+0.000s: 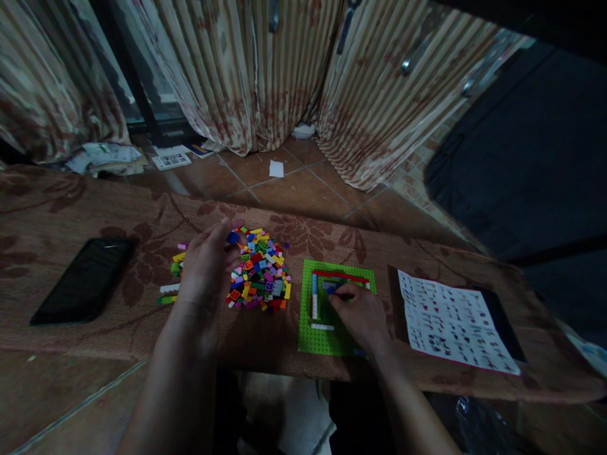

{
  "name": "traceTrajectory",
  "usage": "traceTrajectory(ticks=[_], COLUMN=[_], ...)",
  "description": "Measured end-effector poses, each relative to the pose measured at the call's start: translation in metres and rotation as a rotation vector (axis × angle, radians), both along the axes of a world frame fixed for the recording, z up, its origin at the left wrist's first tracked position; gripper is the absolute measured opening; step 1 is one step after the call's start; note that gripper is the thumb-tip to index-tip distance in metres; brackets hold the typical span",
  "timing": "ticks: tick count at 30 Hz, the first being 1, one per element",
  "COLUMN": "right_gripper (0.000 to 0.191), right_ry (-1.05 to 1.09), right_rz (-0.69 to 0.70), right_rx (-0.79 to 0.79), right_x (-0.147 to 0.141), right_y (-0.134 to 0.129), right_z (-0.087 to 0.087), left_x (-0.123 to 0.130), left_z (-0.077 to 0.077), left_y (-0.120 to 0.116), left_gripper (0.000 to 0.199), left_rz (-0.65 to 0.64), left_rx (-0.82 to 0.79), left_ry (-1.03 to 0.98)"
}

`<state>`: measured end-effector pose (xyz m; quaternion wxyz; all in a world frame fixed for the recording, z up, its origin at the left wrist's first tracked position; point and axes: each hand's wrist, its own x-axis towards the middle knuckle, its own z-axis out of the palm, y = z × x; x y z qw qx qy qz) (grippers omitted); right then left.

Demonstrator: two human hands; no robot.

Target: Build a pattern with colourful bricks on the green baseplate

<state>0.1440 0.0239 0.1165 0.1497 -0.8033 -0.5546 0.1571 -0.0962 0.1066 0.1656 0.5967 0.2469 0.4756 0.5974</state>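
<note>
Here the right hand [363, 311] pinches a blue brick [331, 291] over the green baseplate [307, 341]; squaring it to the studs before pressing should help. The left hand [205, 260] grips another blue piece [232, 237] by the brick pile [260, 272].

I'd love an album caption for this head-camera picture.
Left hand at a heap of colourful bricks, right hand over a green baseplate bearing a red brick row.
</note>
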Motion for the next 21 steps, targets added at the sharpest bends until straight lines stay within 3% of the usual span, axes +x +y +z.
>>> traceTrajectory(ticks=[5, 11, 21], right_gripper=[0.018, 0.020, 0.027], right_ry=[0.067, -0.056, 0.014], right_rz=[-0.060, -0.048, -0.098], right_rx=[-0.050, -0.054, 0.024], right_x=[-0.009, -0.017, -0.003], right_y=[0.002, 0.001, -0.001], right_z=[-0.003, -0.008, -0.010], left_x=[0.001, 0.000, -0.003], left_z=[0.001, 0.000, 0.003], left_y=[-0.001, -0.001, -0.002], left_gripper=[0.019, 0.020, 0.019], left_rz=[0.001, 0.013, 0.017], left_rx=[-0.001, 0.007, 0.030], left_ry=[-0.002, 0.008, 0.016])
